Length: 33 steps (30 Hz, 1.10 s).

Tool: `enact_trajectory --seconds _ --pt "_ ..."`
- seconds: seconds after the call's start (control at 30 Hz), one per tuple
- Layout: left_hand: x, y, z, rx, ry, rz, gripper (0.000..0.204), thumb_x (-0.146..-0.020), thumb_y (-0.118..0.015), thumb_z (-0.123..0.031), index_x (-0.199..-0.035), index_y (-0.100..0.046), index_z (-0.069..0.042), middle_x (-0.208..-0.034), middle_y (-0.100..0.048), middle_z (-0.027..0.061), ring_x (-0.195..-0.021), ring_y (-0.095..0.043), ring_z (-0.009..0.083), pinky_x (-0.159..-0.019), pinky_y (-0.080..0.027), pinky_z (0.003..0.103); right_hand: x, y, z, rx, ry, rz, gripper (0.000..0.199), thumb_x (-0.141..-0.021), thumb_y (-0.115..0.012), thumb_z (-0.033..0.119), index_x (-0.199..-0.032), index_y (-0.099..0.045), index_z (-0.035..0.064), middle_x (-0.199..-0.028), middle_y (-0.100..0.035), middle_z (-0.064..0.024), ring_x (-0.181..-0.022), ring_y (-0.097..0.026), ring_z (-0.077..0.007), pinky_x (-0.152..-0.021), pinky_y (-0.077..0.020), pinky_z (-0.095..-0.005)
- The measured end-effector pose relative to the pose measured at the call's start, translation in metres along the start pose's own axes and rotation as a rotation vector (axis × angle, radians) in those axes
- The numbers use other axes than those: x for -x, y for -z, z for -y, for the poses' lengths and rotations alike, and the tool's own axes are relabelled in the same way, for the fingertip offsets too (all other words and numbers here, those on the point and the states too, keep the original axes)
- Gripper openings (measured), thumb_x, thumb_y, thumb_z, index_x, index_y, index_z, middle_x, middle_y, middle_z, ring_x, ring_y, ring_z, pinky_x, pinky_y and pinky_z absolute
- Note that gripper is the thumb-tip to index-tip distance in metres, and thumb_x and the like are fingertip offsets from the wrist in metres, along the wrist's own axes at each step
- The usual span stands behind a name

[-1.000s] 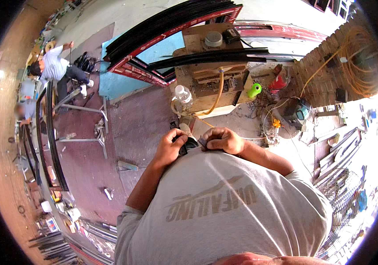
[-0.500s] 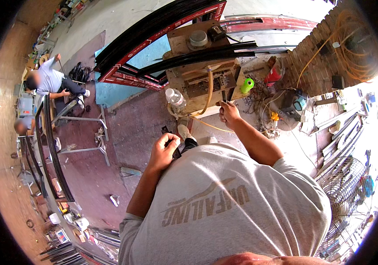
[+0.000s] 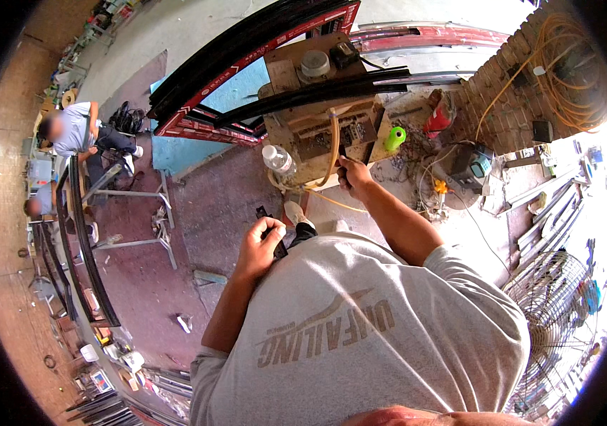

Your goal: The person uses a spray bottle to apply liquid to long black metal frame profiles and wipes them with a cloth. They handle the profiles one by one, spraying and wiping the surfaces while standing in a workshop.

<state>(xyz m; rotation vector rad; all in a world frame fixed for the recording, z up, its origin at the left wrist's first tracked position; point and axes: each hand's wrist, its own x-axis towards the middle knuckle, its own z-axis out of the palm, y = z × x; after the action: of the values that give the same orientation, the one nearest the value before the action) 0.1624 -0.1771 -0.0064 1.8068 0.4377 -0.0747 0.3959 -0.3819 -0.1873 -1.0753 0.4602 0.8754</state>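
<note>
My left hand (image 3: 259, 248) is closed around a short black strip (image 3: 281, 250) with holes, held in front of my waist. Beyond it, my right hand (image 3: 354, 177) reaches to the near edge of a small wooden bench (image 3: 310, 172). Its fingers grip a thin dark stick-like piece (image 3: 343, 151) whose kind I cannot make out. Just past that hand lies a tray (image 3: 310, 145) of small metal parts. A tan hose (image 3: 334, 138) curves over the tray. Left of it stands a clear plastic bottle (image 3: 279, 161); right of it is a bright green container (image 3: 394, 138).
Long black frame profiles (image 3: 303, 96) cross the bench's far side, beside a red-and-black frame stack (image 3: 247, 60). A wire-cage fan (image 3: 548, 326) stands at right. At left, a person (image 3: 73, 131) sits near metal trestles (image 3: 133, 192); another person is partly visible below. A cord trails over the floor.
My right hand has moved slightly left and nearer, bringing the dark piece toward the tray's near edge. My left hand stays almost in place. The seated person has lowered a raised arm.
</note>
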Motion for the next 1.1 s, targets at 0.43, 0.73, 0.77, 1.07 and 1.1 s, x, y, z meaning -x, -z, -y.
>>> enact_trajectory --seconds 0.43,0.73,0.77,1.07,1.1 --pt "-0.008 0.005 0.0 -0.016 -0.01 0.036 0.015 -0.098 -0.065 -0.016 -0.097 -0.066 -0.001 -0.088 -0.067 0.001 -0.086 -0.059 0.0101 -0.08 -0.049 0.029 -0.031 -0.006 0.028 0.093 -0.119 -0.151 0.043 -0.1 -0.062 0.047 -0.08 -0.062 0.0082 -0.056 -0.042 0.0018 -0.043 -0.036 -0.0131 -0.04 -0.0276 -0.0302" --pt "-0.011 0.022 0.003 0.062 0.035 0.033 0.013 -0.098 -0.065 -0.015 -0.1 -0.066 -0.003 -0.094 -0.066 -0.0003 -0.091 -0.059 0.009 -0.085 -0.048 0.027 -0.039 -0.016 0.011 0.332 0.123 -0.293 0.026 -0.099 -0.055 0.031 -0.087 -0.063 0.0091 -0.056 -0.044 0.0001 -0.042 -0.04 -0.0149 -0.038 -0.0283 -0.0333" --pt "-0.014 0.022 0.007 0.076 0.035 0.038 0.013 -0.098 -0.065 -0.016 -0.101 -0.066 -0.003 -0.094 -0.066 -0.0003 -0.091 -0.059 0.009 -0.085 -0.048 0.027 -0.045 -0.019 0.013 0.36 0.13 -0.29 0.023 -0.099 -0.053 0.027 -0.087 -0.061 0.01 -0.057 -0.044 -0.0001 -0.042 -0.04 -0.0151 -0.038 -0.0276 -0.0328" --pt "-0.034 0.028 0.008 0.07 -0.035 0.045 0.014 -0.099 -0.065 -0.018 -0.101 -0.066 -0.004 -0.092 -0.068 0.0001 -0.089 -0.06 0.0086 -0.083 -0.049 0.028 -0.048 -0.014 0.014 0.163 0.089 -0.291 0.031 -0.097 -0.061 0.036 -0.077 -0.058 0.0119 -0.054 -0.044 -0.0016 -0.039 -0.042 -0.0179 -0.036 -0.0294 -0.0347" --pt "-0.037 0.029 0.003 0.064 -0.024 0.063 0.016 -0.099 -0.065 -0.019 -0.101 -0.066 -0.003 -0.092 -0.068 0.0004 -0.089 -0.06 0.0091 -0.083 -0.049 0.028 -0.057 -0.008 0.009 0.157 0.112 -0.31 0.032 -0.097 -0.06 0.036 -0.076 -0.058 0.0114 -0.054 -0.045 -0.0021 -0.04 -0.043 -0.0182 -0.036 -0.0298 -0.0346"
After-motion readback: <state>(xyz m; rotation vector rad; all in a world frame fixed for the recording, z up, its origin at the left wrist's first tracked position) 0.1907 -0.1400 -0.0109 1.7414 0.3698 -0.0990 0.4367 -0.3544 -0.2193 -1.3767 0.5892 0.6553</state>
